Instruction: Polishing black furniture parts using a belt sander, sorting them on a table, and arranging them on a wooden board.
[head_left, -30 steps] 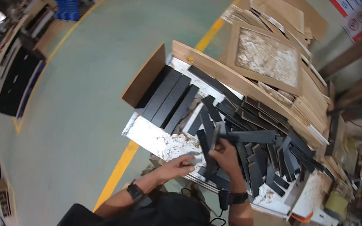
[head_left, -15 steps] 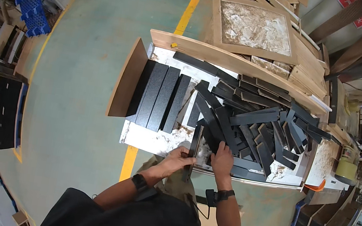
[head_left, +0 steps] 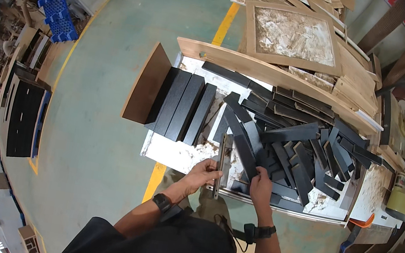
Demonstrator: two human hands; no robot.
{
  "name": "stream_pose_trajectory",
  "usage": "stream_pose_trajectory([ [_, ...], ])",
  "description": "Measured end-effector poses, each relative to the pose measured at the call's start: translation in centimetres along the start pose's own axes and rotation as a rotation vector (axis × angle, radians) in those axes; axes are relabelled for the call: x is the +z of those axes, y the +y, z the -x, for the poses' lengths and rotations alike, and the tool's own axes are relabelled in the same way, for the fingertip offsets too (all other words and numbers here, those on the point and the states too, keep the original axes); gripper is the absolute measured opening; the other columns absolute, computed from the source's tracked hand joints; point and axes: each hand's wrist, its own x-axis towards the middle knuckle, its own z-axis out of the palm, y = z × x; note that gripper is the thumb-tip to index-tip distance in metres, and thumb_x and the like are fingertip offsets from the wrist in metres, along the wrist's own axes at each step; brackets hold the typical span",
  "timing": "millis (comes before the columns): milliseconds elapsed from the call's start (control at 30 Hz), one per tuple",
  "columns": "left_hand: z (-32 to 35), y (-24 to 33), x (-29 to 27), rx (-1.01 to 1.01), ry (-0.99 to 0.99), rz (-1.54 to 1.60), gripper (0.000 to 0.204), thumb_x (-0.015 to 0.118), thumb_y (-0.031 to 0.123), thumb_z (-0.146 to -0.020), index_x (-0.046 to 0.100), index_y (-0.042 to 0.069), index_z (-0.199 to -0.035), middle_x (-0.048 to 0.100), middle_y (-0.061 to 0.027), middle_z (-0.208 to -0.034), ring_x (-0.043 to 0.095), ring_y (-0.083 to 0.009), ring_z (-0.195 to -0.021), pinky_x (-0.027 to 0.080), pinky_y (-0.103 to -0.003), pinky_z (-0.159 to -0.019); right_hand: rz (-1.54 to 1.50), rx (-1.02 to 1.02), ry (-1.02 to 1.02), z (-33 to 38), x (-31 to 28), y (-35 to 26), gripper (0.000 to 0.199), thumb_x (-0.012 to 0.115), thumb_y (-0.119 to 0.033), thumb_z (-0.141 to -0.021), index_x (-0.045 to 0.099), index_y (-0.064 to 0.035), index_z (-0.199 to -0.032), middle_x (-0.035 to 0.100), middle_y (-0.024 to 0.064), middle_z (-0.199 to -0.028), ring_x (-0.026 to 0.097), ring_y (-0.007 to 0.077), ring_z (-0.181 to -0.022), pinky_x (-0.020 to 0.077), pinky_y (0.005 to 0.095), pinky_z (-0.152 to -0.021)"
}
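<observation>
At the table's (head_left: 176, 155) near edge, a neat row of flat black boards (head_left: 183, 105) stands beside a brown panel (head_left: 145, 84). Left hand (head_left: 204, 172) grips a thin upright strip (head_left: 222, 161) (raised since earlier); right hand (head_left: 261, 181) presses, fingers spread, on the jumbled black slat pile (head_left: 294, 146), which crowds the tabletop.

Both hands (head_left: 206, 172) (head_left: 261, 181) forward, fingers curled.

left hand (head_left: 204, 172) now gripping upright strip (head_left: 221, 164), right hand (head_left: 261, 182) on pile
</observation>
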Motion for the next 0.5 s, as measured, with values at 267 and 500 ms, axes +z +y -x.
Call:
stream_pose_trajectory([
  [267, -0.8, 1.2, -0.2, 0.016, -0.093, 0.083, 0.026, 0.075, 0.014, -0.092, 0.059, 0.01, -0.112, 0.063, 0.001, -0.1, 0.06, -0.0089, -0.09, 0.051, -0.024, -0.075, -1.032, 0.461, -0.309, 1.9, -1.4, -3.9, 0.034, 0.064, -0.027, -0.101, 0.059, -0.0014, -0.122, 0.053, -0.0046, -0.076, 0.042, 0.0022, -0.056, 0.0316, 0.0222, -0.048],
  [500, -1.1, 2.2, -0.7, 0.046, -0.133, 0.05, 0.028, 0.07, 0.009, -0.094, 0.059, 0.009, -0.12, 0.066, -0.0023, -0.11, 0.063, -0.0108, -0.099, 0.053, -0.025, -0.081, -1.307, 0.462, -0.429, 2.1, -1.7, -5.4, 0.038, 0.046, -0.033, -0.108, 0.057, -0.0005, -0.125, 0.059, 0.0016, -0.076, 0.052, 0.0098, -0.055, 0.0413, 0.0253, -0.052],
])
